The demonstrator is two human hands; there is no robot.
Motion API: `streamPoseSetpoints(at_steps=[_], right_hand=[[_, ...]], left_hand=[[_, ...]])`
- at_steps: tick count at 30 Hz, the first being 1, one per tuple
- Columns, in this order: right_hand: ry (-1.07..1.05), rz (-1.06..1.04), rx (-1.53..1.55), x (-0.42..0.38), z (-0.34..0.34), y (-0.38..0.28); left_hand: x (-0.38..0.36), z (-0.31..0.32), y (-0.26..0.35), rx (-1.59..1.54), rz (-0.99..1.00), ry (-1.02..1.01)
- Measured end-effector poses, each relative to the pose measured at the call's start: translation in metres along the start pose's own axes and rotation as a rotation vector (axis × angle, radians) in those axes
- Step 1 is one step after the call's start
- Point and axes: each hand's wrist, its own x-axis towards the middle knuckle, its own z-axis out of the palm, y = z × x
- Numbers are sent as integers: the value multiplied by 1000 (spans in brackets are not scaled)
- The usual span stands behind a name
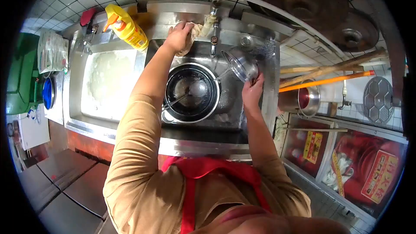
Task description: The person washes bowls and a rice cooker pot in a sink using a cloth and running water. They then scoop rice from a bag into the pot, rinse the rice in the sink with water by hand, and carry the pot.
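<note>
My left hand (179,37) is closed on a crumpled beige cloth (190,39) at the back ledge of the sink, left of the faucet (214,26). On the right, my right hand (253,90) grips the edge of a shiny metal bowl (239,65), tilted over the dark sink basin (234,125). Water seems to run at the bowl's left side. Between my arms a round black pan with a pale rim (192,119) sits in the basin, with a long metal handle lying in it.
A yellow spray bottle (128,28) lies at the back left, beside a second basin (108,84) of cloudy water. Wooden sticks and an orange pole (325,81) extend at the right, above a metal pot (313,99). A green bin (21,73) stands far left.
</note>
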Motion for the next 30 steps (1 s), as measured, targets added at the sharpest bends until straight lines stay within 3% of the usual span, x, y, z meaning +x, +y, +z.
streamPoseSetpoints(at_steps=[1, 5, 7, 9, 11, 13, 14, 15, 16, 18, 19, 21, 22, 23, 25, 27, 29, 30], right_hand=[[-11, -38, -18, 0, -4, 0], [-1, -152, -10, 6, 1, 22], [-33, -77, -8, -1, -3, 15], [-110, 71, -29, -6, -11, -27], [-74, -21, -34, -23, 1, -18], [-262, 186, -88, -33, 15, -13], [-342, 199, -10, -37, 17, -14], [-463, 460, 505, -44, 15, -25], [-539, 502, 509, -48, 12, -38], [-661, 525, 470, -47, -1, -68], [-476, 396, 403, -56, 0, -67], [-446, -218, -42, -52, -18, -85], [-698, -178, -76, -55, -32, -107], [-749, -404, -166, -61, -32, -99], [-877, -432, -385, -73, -47, -134], [-846, -501, -343, -71, -49, -140], [-829, -467, -376, -67, -58, -162], [-807, -524, -328, -63, -80, -193]], left_hand=[[-6, -4, 6, 91, 30, -1], [-21, -26, 28, -116, -165, 146], [-48, -27, 47, -138, -287, 19], [-82, -23, 64, -409, -161, -38], [-111, -35, 85, -816, -157, -250], [-132, -37, 100, -1067, -348, -414], [-138, -40, 107, -1306, -510, -399], [-142, -46, 111, -1544, -676, -381], [-144, -78, 119, -1440, -809, -428], [-154, -87, 115, -1324, -841, -342], [-162, -94, 110, -1234, -881, -337], [-171, -97, 92, -1359, -1091, -425], [-182, -88, 74, -1437, -1148, -570], [-186, -83, 62, -1516, -1194, -719], [-193, -105, 64, -1533, -1148, -840], [-188, -132, 70, -1549, -1090, -965], [-190, -152, 73, -1635, -1010, -927], [-188, -173, 76, -1815, -872, -910]])
